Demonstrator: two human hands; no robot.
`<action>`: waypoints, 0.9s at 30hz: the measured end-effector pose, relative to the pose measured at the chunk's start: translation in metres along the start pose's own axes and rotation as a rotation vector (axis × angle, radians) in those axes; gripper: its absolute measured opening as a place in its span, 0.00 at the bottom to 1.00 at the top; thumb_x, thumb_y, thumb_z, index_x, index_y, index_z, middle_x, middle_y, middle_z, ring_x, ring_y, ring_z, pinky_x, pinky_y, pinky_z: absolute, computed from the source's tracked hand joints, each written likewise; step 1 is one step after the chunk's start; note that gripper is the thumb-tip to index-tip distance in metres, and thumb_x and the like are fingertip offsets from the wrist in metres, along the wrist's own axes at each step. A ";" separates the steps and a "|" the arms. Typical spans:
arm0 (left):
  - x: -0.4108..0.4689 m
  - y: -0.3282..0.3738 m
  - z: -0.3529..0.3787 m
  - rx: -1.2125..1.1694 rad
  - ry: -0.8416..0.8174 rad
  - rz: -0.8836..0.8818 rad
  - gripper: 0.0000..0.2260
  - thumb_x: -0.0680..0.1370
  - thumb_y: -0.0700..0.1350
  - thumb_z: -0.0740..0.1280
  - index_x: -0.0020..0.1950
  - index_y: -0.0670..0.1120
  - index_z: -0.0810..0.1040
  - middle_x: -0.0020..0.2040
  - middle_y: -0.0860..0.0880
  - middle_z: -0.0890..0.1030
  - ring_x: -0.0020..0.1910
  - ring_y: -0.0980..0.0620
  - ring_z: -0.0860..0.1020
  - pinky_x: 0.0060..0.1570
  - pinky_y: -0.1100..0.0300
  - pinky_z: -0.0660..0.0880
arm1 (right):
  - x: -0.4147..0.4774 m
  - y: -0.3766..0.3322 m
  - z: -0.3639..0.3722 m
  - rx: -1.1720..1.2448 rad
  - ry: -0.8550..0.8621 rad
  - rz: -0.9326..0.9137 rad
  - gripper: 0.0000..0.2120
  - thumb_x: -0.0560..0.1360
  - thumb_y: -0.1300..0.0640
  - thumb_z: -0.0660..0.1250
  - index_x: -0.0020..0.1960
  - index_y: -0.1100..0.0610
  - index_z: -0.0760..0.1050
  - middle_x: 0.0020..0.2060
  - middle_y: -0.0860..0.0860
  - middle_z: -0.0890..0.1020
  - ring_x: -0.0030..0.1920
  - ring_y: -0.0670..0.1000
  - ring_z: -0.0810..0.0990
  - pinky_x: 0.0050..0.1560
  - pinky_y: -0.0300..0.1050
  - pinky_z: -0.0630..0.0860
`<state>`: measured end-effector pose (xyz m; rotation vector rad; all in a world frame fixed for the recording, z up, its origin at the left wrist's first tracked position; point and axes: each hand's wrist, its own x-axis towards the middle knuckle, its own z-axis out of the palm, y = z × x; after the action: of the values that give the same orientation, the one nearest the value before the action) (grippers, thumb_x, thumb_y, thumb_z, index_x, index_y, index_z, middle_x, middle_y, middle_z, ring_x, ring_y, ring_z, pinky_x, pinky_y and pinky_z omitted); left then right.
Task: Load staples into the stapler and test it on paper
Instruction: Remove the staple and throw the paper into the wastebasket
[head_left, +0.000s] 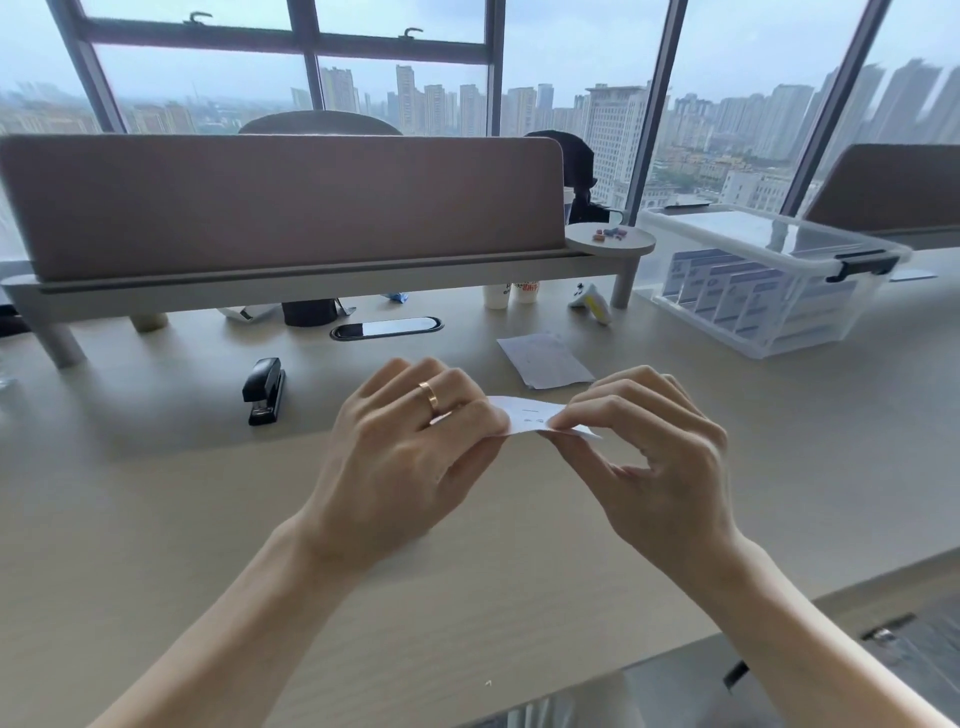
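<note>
both hands meet at the centre of the frame over the desk (156, 519). the left hand (410, 457) is closed on the left end of a small paper slip (530, 415), fingers curled over it, a ring (429, 396) on one finger. the right hand (649, 452) pinches the slip's right end between thumb and forefinger, the other fingers loosely bent. the slip is held taut between them, clear of the desk, and carries a couple of short dark marks near its middle; whether they are staples or print i cannot tell.

the stapler (264, 391) lies closed on the desk at centre left, well apart from both hands and touched by neither. a second paper (545, 359) lies flat just above and right of the hands. a clear bin (769, 280) sits at upper right.

this looks like the checking step, judging the test on paper. to do it well: keep the slip flat and tilted to the window light, pull gently outward with both pinches so the layers try to part, and watch whether they hold. turn the slip over to see that the legs are folded flat and even. keep fingertips off the marked middle, so nothing is hidden and no point pricks. if the layers slide apart, reach left for the stapler and press again, firmly.
</note>
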<state>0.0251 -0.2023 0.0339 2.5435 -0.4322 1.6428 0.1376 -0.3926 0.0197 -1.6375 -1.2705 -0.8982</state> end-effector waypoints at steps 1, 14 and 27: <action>0.000 0.000 0.002 -0.001 -0.004 -0.004 0.06 0.78 0.40 0.75 0.40 0.43 0.86 0.38 0.49 0.83 0.35 0.45 0.80 0.36 0.48 0.74 | -0.001 0.001 -0.001 0.001 -0.003 0.003 0.04 0.74 0.63 0.79 0.41 0.59 0.86 0.39 0.49 0.86 0.42 0.53 0.83 0.42 0.54 0.76; 0.057 0.095 0.085 -0.877 -0.257 -0.562 0.03 0.77 0.44 0.75 0.45 0.52 0.85 0.41 0.56 0.86 0.42 0.55 0.83 0.46 0.64 0.76 | -0.021 0.013 -0.161 -0.057 -0.029 0.574 0.05 0.76 0.55 0.75 0.44 0.45 0.84 0.43 0.39 0.87 0.45 0.40 0.85 0.50 0.28 0.76; 0.089 0.306 0.239 -1.192 -0.586 -0.470 0.02 0.80 0.47 0.71 0.52 0.54 0.83 0.45 0.57 0.84 0.41 0.61 0.80 0.41 0.69 0.75 | -0.199 0.019 -0.417 -0.760 0.020 0.985 0.06 0.78 0.56 0.75 0.43 0.47 0.83 0.35 0.45 0.84 0.39 0.48 0.81 0.35 0.29 0.72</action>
<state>0.1843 -0.5646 -0.0114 1.8473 -0.5485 0.2320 0.0966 -0.8525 -0.0070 -2.4503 0.0560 -0.7549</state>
